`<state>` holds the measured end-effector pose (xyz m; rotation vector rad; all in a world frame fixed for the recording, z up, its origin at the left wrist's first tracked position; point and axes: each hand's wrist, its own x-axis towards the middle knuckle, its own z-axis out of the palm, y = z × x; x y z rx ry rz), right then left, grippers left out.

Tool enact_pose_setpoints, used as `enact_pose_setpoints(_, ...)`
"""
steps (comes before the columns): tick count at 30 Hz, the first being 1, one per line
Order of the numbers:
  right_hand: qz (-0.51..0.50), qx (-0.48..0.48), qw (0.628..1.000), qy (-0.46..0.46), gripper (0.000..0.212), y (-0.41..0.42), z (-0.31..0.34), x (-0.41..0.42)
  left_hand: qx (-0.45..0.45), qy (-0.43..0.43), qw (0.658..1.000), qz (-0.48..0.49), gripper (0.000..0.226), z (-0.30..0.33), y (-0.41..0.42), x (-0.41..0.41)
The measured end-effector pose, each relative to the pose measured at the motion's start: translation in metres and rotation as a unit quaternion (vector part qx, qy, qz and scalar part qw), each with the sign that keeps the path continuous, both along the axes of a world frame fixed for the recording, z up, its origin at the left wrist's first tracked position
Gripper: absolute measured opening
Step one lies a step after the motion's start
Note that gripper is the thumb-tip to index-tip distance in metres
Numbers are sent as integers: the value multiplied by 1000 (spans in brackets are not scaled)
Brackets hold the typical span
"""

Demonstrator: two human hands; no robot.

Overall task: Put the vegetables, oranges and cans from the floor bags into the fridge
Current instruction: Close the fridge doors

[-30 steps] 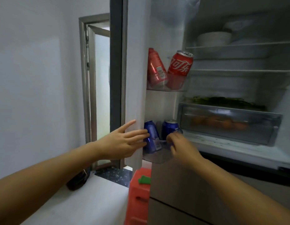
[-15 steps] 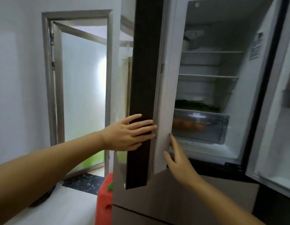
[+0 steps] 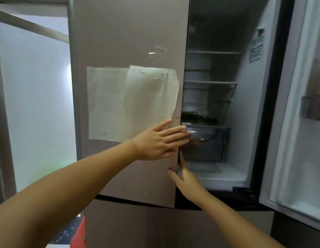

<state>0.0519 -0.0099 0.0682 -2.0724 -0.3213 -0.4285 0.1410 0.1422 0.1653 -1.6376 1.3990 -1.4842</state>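
The fridge's left door (image 3: 130, 42), beige with two papers (image 3: 132, 102) taped on it, is nearly closed. My left hand (image 3: 161, 140) lies flat on its outer face near the free edge, fingers straight. My right hand (image 3: 184, 176) touches the door's free edge lower down with straight fingers. Through the gap I see green vegetables (image 3: 198, 118) on a shelf and oranges (image 3: 196, 139) inside the clear crisper drawer (image 3: 209, 145). The cans in the door are hidden.
The fridge's right door (image 3: 298, 122) stands open at the right. A red stool (image 3: 78, 237) sits on the floor at the fridge's lower left. A frosted glass door (image 3: 33, 104) is at the left. The lower fridge door (image 3: 155, 228) is closed.
The left door has swung from wide open to almost closed, hiding the red and blue cans in its racks. Both hands moved with it, the left one on the outer face.
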Motion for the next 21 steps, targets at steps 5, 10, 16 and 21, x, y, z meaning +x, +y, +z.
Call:
enact_pose_setpoints(5,-19,-27,999,12,68,-14,-6,36,-12,-4,1000,2,53,-2,-18,28)
enact_pose_setpoints(10,-49,-34,998,-7,63,-16,-6,44,-29,5,1000,10,52,-4,-25,35)
enact_pose_setpoints(16,-152,-167,974,-31,49,-66,-13,-14,-99,58,993,-23,51,-24,-37,24)
enact_pose_setpoints(21,-278,-177,934,-140,27,-146,17,-109,-83,65,978,-180,50,-18,-141,-49)
